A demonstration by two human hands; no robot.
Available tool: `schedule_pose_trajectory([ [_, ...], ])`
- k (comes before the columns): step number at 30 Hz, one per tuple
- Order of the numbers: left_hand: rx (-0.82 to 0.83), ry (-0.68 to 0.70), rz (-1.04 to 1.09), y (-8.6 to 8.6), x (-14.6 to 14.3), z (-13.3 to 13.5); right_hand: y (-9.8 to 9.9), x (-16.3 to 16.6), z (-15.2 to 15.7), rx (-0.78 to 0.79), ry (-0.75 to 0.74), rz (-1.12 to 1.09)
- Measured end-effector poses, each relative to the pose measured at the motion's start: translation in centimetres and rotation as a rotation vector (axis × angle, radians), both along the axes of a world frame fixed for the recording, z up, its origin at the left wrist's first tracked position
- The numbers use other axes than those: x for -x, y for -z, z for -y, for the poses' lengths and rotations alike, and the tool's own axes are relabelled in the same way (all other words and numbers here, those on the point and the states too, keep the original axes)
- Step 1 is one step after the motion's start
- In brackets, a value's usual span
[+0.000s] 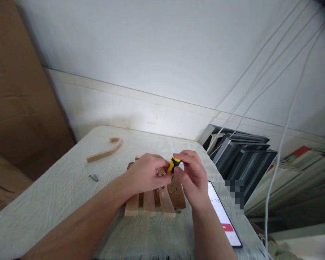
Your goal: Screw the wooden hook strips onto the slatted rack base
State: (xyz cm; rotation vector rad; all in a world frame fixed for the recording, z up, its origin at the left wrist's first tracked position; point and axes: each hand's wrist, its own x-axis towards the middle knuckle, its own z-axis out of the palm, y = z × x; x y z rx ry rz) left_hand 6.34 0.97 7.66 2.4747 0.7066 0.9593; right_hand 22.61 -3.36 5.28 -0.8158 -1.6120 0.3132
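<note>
A short yellow-and-black screwdriver (174, 164) is held just above several pale wooden strips (149, 204). My right hand (193, 177) pinches its handle from the right between thumb and fingertips. From the left, my left hand (150, 173) has its fingers closed at the screwdriver's lower end; the tip is hidden there. Under the strips lies a brown wooden board (178, 193) with small dark holes. The hands cover the upper part of the strips and board.
A hook-shaped wooden piece (105, 153) and a few screws (94, 177) lie left on the cloth-covered table (56, 187). A phone (224, 216) lies by my right forearm. Dark panels (241, 159) lean beyond the right edge, with white cables (283, 139) hanging nearby. Cardboard (24, 90) stands left.
</note>
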Motion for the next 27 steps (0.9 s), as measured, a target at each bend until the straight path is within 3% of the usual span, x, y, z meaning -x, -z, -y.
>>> schedule_pose_trajectory([
  [5,0.014,-0.05,0.009,-0.05,0.01,0.03,0.25,0.0,-0.21,-0.003,0.025,-0.005],
  [11,0.028,0.022,0.02,-0.05,0.16,0.02,0.37,0.0,-0.38,-0.005,0.014,0.019],
  [27,0.05,-0.038,-0.004,-0.04,0.13,-0.01,0.59,0.1,-0.73,-0.078,0.096,-0.035],
])
